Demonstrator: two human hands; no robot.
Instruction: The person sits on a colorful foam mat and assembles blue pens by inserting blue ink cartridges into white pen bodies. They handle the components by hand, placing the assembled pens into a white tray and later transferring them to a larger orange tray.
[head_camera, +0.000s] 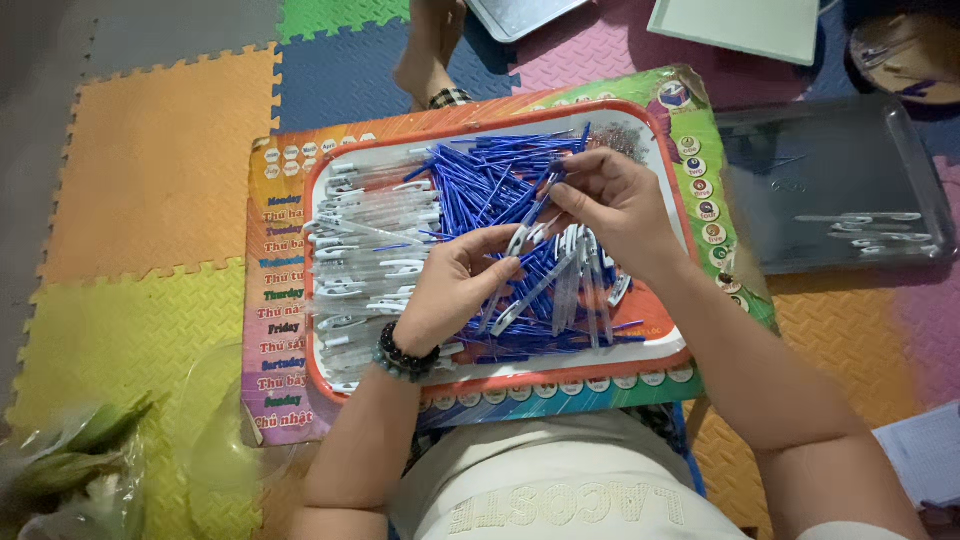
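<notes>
Nearest, a pale shirt front (560, 490), with both forearms reaching far over it. Just beyond, right hand (610, 200) with fingertips pinched shut on a slim blue pen piece (548, 192), held above the middle of the heap. Left hand (455, 285), with a dark beaded bracelet (403, 357) at the wrist, curled loosely, fingertips close by a clear pen with a white clip (520, 240); cannot tell whether pinched or only touched.

Judged as mid-handling of a single pen, both hands meeting over the pile. Calls for a fine, steady pinch and careful lining-up, given thin pieces and a loose heap beneath.

Under the hands, a red-rimmed tray (312, 300): blue pen pieces (480, 175) heaped in the middle and far part, clear barrels with white clips (370, 235) stacked along the left side. Beneath it, a colourful printed board (272, 160). Right of that, a dark tray (830, 150) holding only a few clear pens (880, 232) near its right edge. All around, coloured foam mat tiles (150, 170); near left, a plastic bag of greens (70, 465); far, another person's leg (430, 50).
</notes>
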